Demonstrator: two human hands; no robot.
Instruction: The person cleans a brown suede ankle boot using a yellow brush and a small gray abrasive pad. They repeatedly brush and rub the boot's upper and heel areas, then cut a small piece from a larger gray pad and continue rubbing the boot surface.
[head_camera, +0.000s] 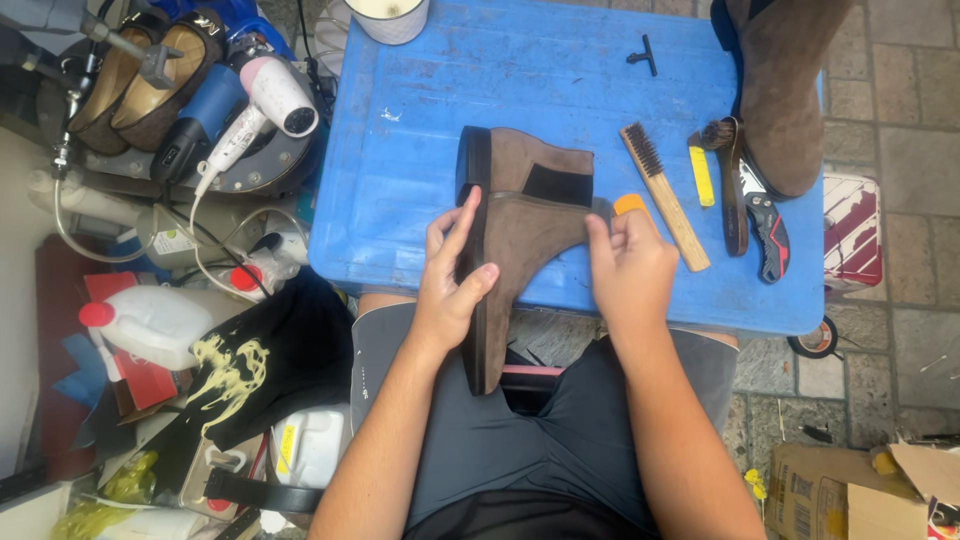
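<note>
- Nearest the camera, the person's lap carries the toe of a brown suede ankle boot (520, 235), whose heel lies on the blue table's (420, 150) near edge.
- Left hand (452, 285) grips the sole edge; right hand (628, 262) clasps the shaft and an orange block (630, 205).
- The boot looks light, with a soft upper and stiff sole; the sole probably gives the firmest hold.
- A wooden brush (665, 197) lies just right; open table left.

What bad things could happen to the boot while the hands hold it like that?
The brown suede boot hangs half off the edge of the blue table, steadied mainly by the left hand on its sole, so it might slip onto the lap. The right hand works close to the wooden brush and could knock it off. Fingers might also mark the suede.
</note>
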